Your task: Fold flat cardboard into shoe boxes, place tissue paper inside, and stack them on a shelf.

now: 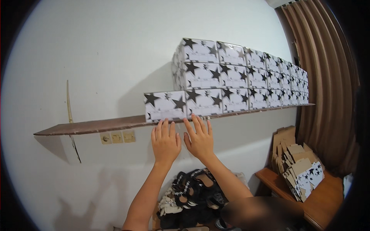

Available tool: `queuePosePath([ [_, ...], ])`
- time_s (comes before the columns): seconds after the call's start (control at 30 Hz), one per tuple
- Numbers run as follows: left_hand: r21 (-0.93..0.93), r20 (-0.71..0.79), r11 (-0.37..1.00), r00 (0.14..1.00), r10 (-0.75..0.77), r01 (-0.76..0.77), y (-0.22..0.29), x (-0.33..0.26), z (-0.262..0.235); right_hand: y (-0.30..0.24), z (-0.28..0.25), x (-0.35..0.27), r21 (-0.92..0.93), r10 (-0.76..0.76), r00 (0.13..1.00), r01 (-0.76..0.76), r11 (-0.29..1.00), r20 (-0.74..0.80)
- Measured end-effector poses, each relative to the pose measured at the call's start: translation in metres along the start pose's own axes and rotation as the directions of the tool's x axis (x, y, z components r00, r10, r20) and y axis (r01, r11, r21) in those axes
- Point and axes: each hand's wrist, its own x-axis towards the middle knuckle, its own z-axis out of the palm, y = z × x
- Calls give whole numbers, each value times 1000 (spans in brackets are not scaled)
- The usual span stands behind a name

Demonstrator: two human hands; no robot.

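White cardboard boxes with black stars stand stacked three rows high on a brown wall shelf point(96, 125). The leftmost box point(165, 104) of the bottom row has nothing on top of it. Fingers stretched upward, my left hand point(166, 143) is at that box's lower front edge. My right hand point(200, 139) is spread beside it, its fingertips at the bottom front of the neighbouring box point(203, 101). Both palms face the shelf, and neither hand grips anything. Whether all the fingertips touch the cardboard, I cannot tell.
Wall sockets point(117, 137) sit under the shelf. Below my arms lies a heap of black and white items point(192, 192), seemingly footwear. Flattened cardboard point(298, 163) leans on a wooden table point(327, 200) at the right, near a brown curtain point(320, 69).
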Motion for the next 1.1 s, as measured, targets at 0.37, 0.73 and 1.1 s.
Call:
queuePosePath([
  [0.37,-375,270,927,954,129,-20,236,-132,-23,106,-212,-200,-131,378,870,-355,926,316],
  [0.73,-810,407,576,814,415,112,548,-254,-33,232,-428,-398,-587,712,577,-434,683,401],
  [1.1,-948,300,280,721,624,152,738,-316,-3,332,-528,-506,-823,895,372,-407,396,247],
])
